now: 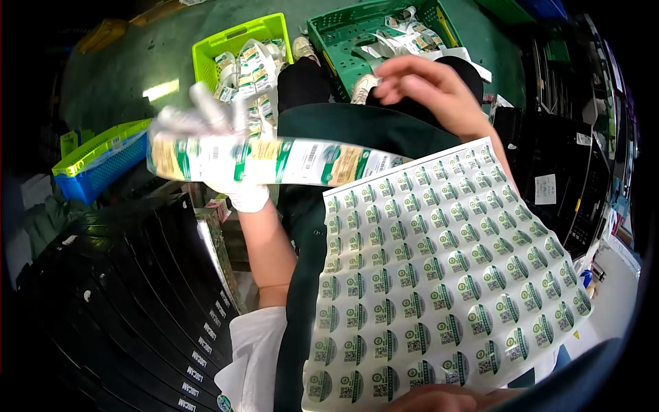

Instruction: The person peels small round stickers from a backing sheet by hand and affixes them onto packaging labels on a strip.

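My left hand [230, 127], in a white glove and blurred, is at the strip of printed labels [274, 161]. The strip crosses the palm, with spread fingers showing above it; part of the grip is hidden. It stretches rightward to the upper edge of a sheet of round green stickers with QR codes [425, 268]. My bare right hand [425, 86] is raised past the sheet's top edge, its fingers loosely curled, with nothing visible in them. Its forearm runs down behind the sheet. At the bottom edge, a patch of skin [446, 399] touches the sheet; I cannot tell which body part.
A yellow-green basket [199, 62] and a dark green crate [322, 41] on the floor hold label strips. Black stacked trays [130, 295] stand at left, near a blue basket [103, 165]. Black equipment [542, 165] stands at right.
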`<state>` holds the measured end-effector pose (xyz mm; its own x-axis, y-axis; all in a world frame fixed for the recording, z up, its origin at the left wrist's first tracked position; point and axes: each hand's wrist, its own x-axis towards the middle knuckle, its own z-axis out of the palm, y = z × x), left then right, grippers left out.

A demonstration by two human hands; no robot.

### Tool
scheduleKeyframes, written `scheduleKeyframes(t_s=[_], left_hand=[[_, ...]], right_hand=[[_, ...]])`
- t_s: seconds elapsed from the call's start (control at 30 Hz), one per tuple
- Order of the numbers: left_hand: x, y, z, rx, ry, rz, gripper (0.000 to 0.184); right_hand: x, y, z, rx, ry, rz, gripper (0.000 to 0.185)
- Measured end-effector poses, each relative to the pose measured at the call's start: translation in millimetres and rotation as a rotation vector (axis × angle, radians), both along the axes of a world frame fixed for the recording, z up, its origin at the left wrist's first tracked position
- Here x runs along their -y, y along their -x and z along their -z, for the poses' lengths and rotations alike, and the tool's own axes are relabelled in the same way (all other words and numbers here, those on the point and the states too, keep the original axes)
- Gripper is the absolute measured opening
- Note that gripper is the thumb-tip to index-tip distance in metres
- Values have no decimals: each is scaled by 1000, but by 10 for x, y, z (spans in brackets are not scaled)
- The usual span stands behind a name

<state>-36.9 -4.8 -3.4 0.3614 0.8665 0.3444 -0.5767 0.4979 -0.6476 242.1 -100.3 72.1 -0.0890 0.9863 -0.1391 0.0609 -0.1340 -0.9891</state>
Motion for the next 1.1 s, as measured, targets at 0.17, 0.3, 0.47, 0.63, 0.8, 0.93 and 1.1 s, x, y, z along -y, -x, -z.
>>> scheduleKeyframes(t_s=[0.17,0.3,0.47,0.63,0.8,0.93,1.1], left_hand=[[-302,-180,-298,33,-961,77,39],[42,107,-672,-366,-1405,66,68],[199,146,-1002,-669,-1622,-189,76],[431,-180,-878,-1280,-905,-26,63],[337,-471,-686,-1864,-755,104,44],[317,-508,-341,-1885,-640,-82,41],[306,-519,-430,-1853,-557,18,37]], right_hand=[[669,-785,-141,-109,-20,25,62],[1313,-816,-565,-63,-101,-84,95],[1181,-472,-693,-328,-496,-251,88],[1132,-446,-561,-49,-281,292,67],[741,-512,-188,265,-190,335,45],[730,-337,-167,71,-116,309,51],[683,-218,4,92,-15,349,39]])
